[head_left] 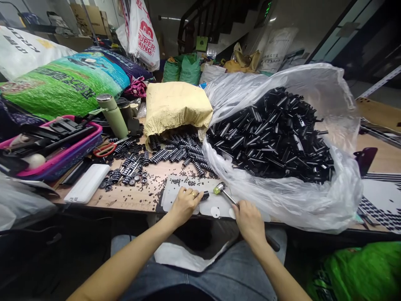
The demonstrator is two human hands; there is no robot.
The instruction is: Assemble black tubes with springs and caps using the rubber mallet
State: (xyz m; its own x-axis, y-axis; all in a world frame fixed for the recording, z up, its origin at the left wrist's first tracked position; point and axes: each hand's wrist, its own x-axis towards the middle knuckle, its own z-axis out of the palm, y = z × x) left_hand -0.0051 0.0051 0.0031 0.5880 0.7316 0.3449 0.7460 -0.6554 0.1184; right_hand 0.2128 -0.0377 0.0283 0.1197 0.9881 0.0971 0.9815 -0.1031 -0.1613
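Observation:
My left hand (184,205) is closed on a small black cylindrical part (205,195), whose end pokes out to the right of the fingers. Under it lies a whitish plastic board (208,207) at the table's front edge. My right hand (249,220) grips a small hammer (228,195) by its handle; the yellowish-green head is over the board, just right of the black part and apart from it. Tiny dark rings (184,182) are scattered on and around the board. Behind them lies a heap of black ribbed cylinders (178,150).
A large clear plastic bag (338,196) full of black plastic parts (275,138) stands on the right. Further left are a yellow sack (178,104), a white power bank-like block (87,184), orange-handled scissors (106,149), a green bottle (112,115) and a pink-rimmed basket (94,131).

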